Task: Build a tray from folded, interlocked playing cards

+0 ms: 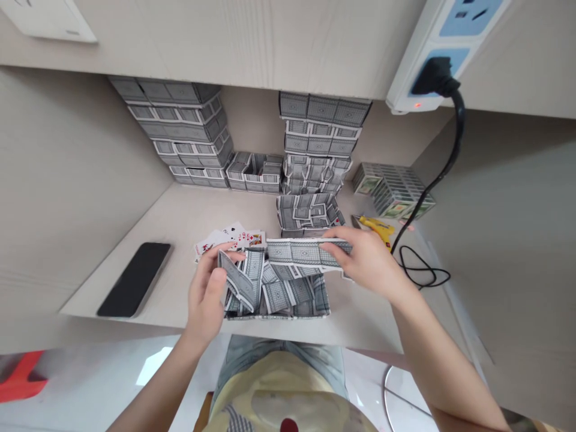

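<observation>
A box made of grey-patterned playing cards [321,312] stands at the desk's front edge, with folded card pieces [279,295] lying inside. My left hand [209,291] is closed on a folded card piece [236,281] at the box's left side. Above the box's right part, my right hand [360,258] pinches the right end of a long joined card strip [294,252]. The strip's left end reaches toward the middle of the box. Behind my left hand, loose face-up cards [240,235] are fanned out on the desk.
Stacked card boxes [193,132] rise at the back left, with another stack [319,129] at back centre. A phone [135,279] lies left. A yellow glue gun [377,227], its black cable [425,282] and clear-sided boxes [396,189] are right. A power strip [443,48] hangs above.
</observation>
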The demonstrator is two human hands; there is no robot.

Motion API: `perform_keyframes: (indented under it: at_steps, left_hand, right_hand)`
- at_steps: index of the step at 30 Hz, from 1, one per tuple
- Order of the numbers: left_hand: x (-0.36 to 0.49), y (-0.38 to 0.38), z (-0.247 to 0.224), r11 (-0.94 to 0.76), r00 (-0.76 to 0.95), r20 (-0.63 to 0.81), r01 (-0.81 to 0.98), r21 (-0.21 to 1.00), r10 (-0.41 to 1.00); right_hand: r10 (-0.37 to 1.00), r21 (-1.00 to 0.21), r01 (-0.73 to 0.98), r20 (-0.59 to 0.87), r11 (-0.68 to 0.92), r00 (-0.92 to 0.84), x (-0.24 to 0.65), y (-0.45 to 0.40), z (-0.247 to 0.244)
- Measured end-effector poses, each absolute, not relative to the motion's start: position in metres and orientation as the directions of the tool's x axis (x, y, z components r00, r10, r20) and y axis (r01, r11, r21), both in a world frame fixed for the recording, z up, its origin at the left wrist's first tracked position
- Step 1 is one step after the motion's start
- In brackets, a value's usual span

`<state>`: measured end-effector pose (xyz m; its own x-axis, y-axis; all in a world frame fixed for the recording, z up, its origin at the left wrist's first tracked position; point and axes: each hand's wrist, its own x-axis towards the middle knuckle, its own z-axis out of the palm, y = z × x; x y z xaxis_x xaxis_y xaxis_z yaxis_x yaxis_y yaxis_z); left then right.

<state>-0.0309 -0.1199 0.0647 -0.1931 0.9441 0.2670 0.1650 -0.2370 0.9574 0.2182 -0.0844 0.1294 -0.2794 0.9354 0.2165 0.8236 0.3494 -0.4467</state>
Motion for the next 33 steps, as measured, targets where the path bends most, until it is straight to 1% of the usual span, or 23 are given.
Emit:
perform_keyframes:
  at_steps: [3,7,10,13,15,19,23,26,29,31,33]
  left_hand:
    - [-0.03,-0.122,0.071,-0.214,-0.112,0.231,0.149,0.965,0.966]
    - [-0.026,-0.123,0.079,-0.178,-0.027,0.194,0.29,0.94,0.981]
    - [-0.02,-0.121,0.08,-0.19,0.08,0.173,0.488,0.852,0.982]
    - [-0.015,-0.116,0.077,-0.275,0.213,0.178,0.638,0.719,0.961]
    - [-0.012,-0.112,0.075,-0.328,0.273,0.191,0.658,0.678,0.943]
    - [-0.007,-0.099,0.077,-0.368,0.309,0.211,0.657,0.658,0.927]
    - [-0.007,-0.086,0.085,-0.357,0.311,0.203,0.598,0.718,0.928]
    - [-0.016,-0.081,0.089,-0.33,0.254,0.221,0.56,0.76,0.942]
    - [-0.028,-0.081,0.09,-0.286,0.19,0.215,0.577,0.765,0.958]
    - [-0.035,-0.083,0.089,-0.256,0.139,0.217,0.616,0.745,0.966]
    - [-0.04,-0.085,0.087,-0.221,0.081,0.228,0.68,0.699,0.97]
  right_hand:
    - [0.93,-0.453,0.821,0.281,0.347,-0.238,0.226,-0.091,0.138]
    - [0.92,-0.435,0.838,0.35,0.328,-0.178,0.232,-0.098,0.151]
    - [0.913,-0.429,0.844,0.378,0.321,-0.155,0.235,-0.101,0.155]
    - [0.898,-0.432,0.84,0.419,0.327,-0.133,0.235,-0.102,0.156]
    - [0.883,-0.438,0.835,0.455,0.334,-0.115,0.234,-0.103,0.159]
    - [0.853,-0.461,0.814,0.516,0.353,-0.078,0.231,-0.106,0.168]
    - [0.828,-0.475,0.812,0.56,0.338,-0.017,0.228,-0.105,0.173]
    - [0.851,-0.476,0.818,0.525,0.323,-0.031,0.227,-0.101,0.168]
    - [0.906,-0.495,0.809,0.412,0.316,-0.102,0.226,-0.095,0.157]
    - [0.933,-0.51,0.803,0.329,0.308,-0.149,0.225,-0.091,0.147]
    - [0.948,-0.521,0.796,0.234,0.308,-0.215,0.223,-0.086,0.137]
